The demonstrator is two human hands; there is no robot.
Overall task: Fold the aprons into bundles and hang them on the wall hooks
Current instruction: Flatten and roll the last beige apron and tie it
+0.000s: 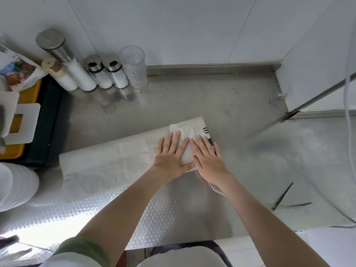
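Note:
A cream apron (pixel 107 166) lies as a long folded strip across the steel counter (pixel 192 97). Its right end is folded back over itself, and a black printed mark shows there. My left hand (pixel 171 155) and my right hand (pixel 207 157) lie flat, side by side, on that folded end, with fingers spread and pressing down. A thin apron strap (pixel 216 190) peeks out under my right wrist. No wall hooks are in view.
Several shakers (pixel 92 72) and a clear glass (pixel 133 64) stand at the back left. A dark tray (pixel 51 122) and a yellow tray (pixel 17 149) sit at the left, with white bowls (pixel 15 185) in front. A steel-edged cabinet (pixel 316 74) juts in at the right.

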